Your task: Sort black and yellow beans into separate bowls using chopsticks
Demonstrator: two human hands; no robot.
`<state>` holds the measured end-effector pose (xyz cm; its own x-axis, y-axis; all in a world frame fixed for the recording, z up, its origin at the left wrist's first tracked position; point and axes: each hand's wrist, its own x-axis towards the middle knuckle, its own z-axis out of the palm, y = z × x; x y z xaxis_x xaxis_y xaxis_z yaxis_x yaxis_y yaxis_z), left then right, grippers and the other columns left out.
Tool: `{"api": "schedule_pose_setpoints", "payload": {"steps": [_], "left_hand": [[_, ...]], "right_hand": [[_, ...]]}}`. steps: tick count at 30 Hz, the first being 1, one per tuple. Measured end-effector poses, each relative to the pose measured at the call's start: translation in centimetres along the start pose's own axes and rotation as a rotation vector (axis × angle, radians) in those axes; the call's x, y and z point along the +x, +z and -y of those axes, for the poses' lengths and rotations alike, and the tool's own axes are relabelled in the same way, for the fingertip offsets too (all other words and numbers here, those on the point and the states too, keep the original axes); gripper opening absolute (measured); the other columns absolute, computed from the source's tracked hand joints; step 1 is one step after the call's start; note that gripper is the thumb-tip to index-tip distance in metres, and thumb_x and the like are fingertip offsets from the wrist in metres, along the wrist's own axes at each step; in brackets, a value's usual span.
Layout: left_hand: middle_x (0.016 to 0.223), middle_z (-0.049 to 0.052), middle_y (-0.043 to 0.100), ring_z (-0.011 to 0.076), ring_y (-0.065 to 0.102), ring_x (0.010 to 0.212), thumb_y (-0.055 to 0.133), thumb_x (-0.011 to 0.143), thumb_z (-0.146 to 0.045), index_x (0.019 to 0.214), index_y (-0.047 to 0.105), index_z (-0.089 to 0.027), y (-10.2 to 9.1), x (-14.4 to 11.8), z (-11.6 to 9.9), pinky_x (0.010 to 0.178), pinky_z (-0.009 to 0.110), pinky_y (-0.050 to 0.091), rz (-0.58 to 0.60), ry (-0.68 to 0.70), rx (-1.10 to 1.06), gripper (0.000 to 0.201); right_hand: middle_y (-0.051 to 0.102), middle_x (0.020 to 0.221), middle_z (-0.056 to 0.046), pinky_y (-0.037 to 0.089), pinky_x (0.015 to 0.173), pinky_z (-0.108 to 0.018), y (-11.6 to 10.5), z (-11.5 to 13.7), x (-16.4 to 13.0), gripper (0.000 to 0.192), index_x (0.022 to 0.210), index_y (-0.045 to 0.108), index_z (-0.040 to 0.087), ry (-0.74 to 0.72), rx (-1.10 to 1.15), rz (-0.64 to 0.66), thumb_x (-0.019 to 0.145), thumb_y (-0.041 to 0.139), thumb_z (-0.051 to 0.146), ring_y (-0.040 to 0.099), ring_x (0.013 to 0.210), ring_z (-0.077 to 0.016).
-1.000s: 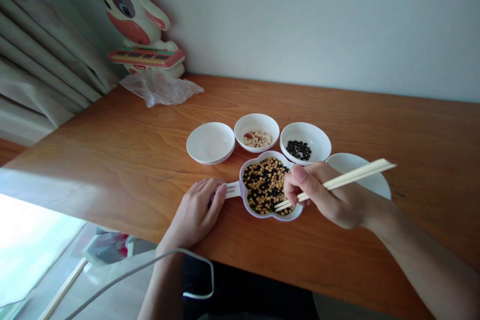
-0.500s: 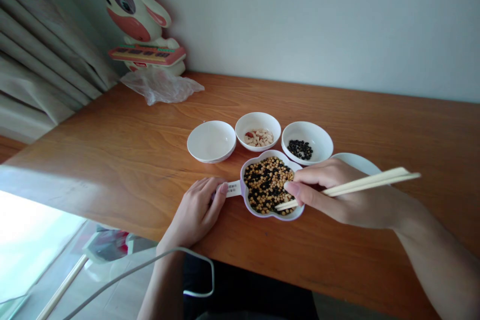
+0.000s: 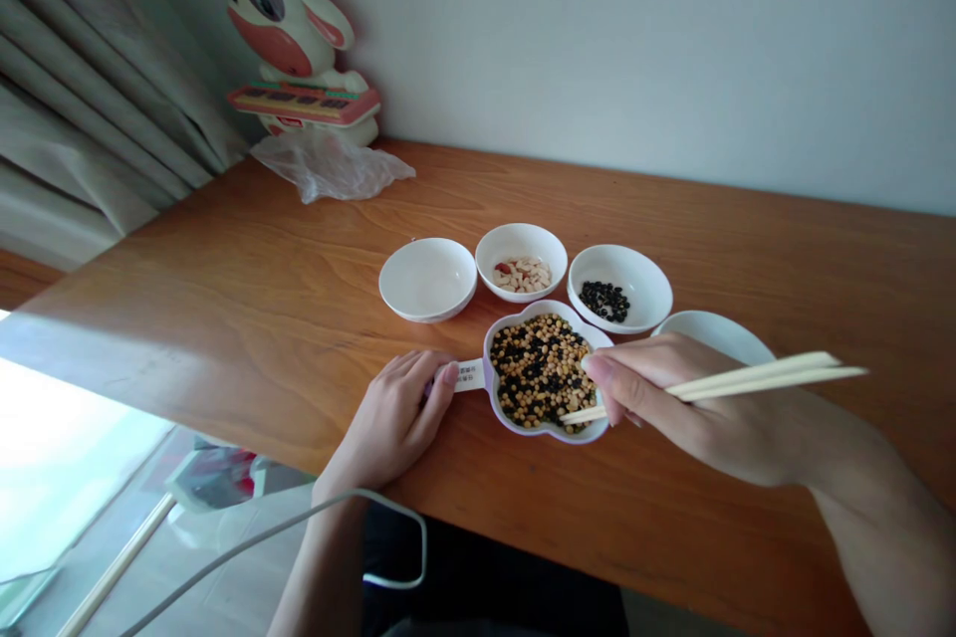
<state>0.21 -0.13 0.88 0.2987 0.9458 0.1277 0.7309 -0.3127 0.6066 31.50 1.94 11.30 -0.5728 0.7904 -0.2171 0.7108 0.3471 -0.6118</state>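
My left hand (image 3: 403, 413) is closed round the handle of a flower-shaped dish (image 3: 489, 380), white with a lilac rim, on the table. Mixed yellow and black beans (image 3: 542, 368) fill the dish. In my right hand (image 3: 694, 408) is a pair of pale chopsticks (image 3: 754, 376), their tips down among the beans at the dish's near right side. Behind the dish stand a white bowl with nothing visible in it (image 3: 428, 279), a bowl of peanuts (image 3: 521, 241) and a bowl of black beans (image 3: 634, 274). Another white bowl (image 3: 717, 330) is partly hidden by my right hand.
A cow-shaped toy keyboard (image 3: 306, 105) stands at the back left by the wall, a crumpled clear plastic bag (image 3: 336, 167) before it. A curtain (image 3: 90, 100) hangs at the left. A pale cable (image 3: 254, 542) runs past my left forearm below the table edge.
The view has shifted slightly. My right hand and the chopsticks have moved a little to the right, with the tips still in the beans. The left hand keeps its hold on the handle.
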Motion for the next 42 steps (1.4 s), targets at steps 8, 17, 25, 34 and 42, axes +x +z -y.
{"api": "schedule_pose_setpoints", "payload": {"steps": [8,17,25,34,42], "left_hand": [[0.094,0.006,0.072,0.0234,0.066,0.086,0.041,0.111,-0.037,0.097,0.063,-0.023,0.0,-0.1,0.1,0.084,0.037,0.05,0.001,-0.002,0.007,0.029],[0.093,0.005,0.069,0.0229,0.064,0.086,0.04,0.112,-0.037,0.097,0.06,-0.023,0.0,0.0,0.1,0.085,0.037,0.048,0.015,0.004,-0.006,0.029],[0.092,0.005,0.069,0.0233,0.064,0.085,0.04,0.112,-0.036,0.096,0.06,-0.023,-0.1,0.0,0.1,0.084,0.037,0.048,0.019,0.012,-0.017,0.028],[0.092,0.006,0.069,0.0236,0.063,0.085,0.041,0.111,-0.034,0.095,0.059,-0.023,-0.1,-0.1,0.4,0.084,0.038,0.047,0.022,0.016,-0.037,0.027],[0.09,0.004,0.064,0.0227,0.06,0.083,0.038,0.113,-0.036,0.091,0.054,-0.023,-0.2,0.0,0.2,0.083,0.038,0.044,0.046,0.02,-0.042,0.03]], "right_hand": [[0.068,0.072,-0.002,0.036,0.061,-0.033,0.7,0.6,-0.3,0.044,0.08,0.059,0.022,-0.027,-0.02,-0.009,0.11,0.038,0.047,0.055,0.062,-0.0161],[0.068,0.073,0.0,0.038,0.062,-0.03,0.1,-0.7,0.4,0.05,0.078,0.064,0.022,0.013,-0.018,-0.019,0.11,0.038,0.051,0.059,0.064,-0.0143],[0.063,0.064,0.003,0.034,0.057,-0.028,-0.4,-0.6,0.5,0.048,0.074,0.065,0.021,0.035,0.046,-0.03,0.107,0.048,0.052,0.053,0.057,-0.0111],[0.058,0.072,-0.003,0.046,0.064,-0.031,2.6,-5.2,-4.7,0.052,0.079,0.067,0.022,0.098,0.542,-0.262,0.11,0.035,0.049,0.055,0.067,-0.0165],[0.067,0.076,-0.003,0.047,0.067,-0.032,4.1,-6.2,-5.2,0.046,0.084,0.072,0.025,-0.141,0.449,-0.528,0.111,0.037,0.037,0.064,0.073,-0.0176]]}}
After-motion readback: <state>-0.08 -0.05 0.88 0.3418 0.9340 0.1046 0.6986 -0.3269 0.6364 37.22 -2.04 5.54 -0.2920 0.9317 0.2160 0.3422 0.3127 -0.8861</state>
